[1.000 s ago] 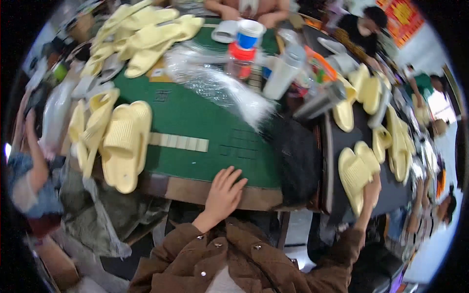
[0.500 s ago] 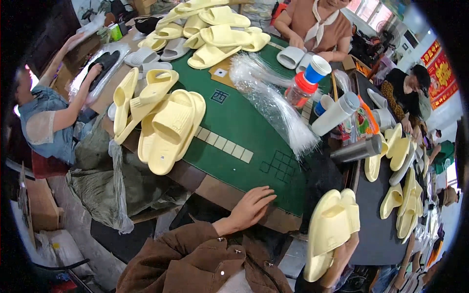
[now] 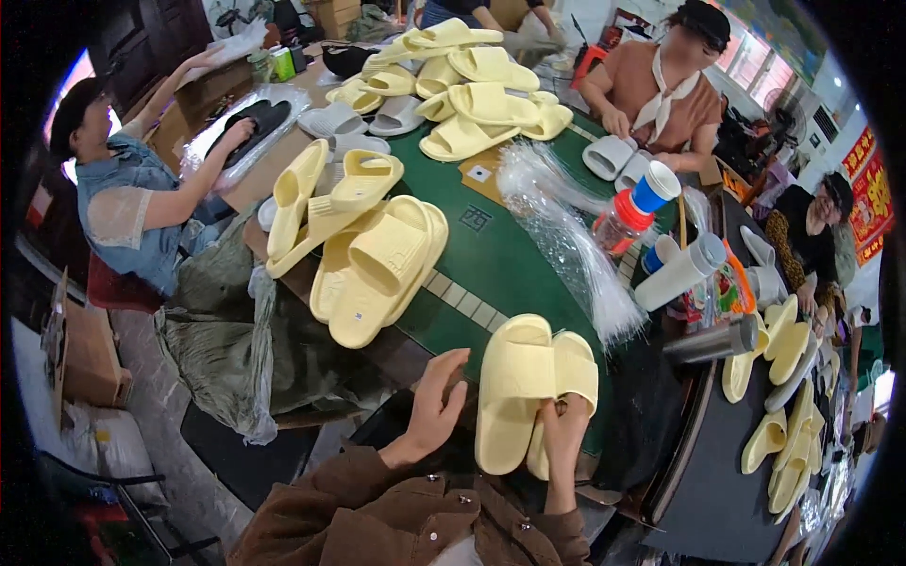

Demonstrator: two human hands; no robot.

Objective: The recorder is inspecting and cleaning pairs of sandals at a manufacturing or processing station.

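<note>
Two pale yellow slippers (image 3: 517, 368) are held side by side over the near edge of the green tabletop (image 3: 500, 274). The right hand (image 3: 568, 424) rises from below, its fingers closed on the pair; the left hand (image 3: 434, 410), empty, fingers loosely parted, hovers just beside. The right fingertips are partly hidden; the farther slipper heap (image 3: 491, 104) overlaps too much to count.

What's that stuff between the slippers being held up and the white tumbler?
In the head view, the frayed end of a clear plastic bundle shows between the slippers in the right hand and the tumbler.
</note>
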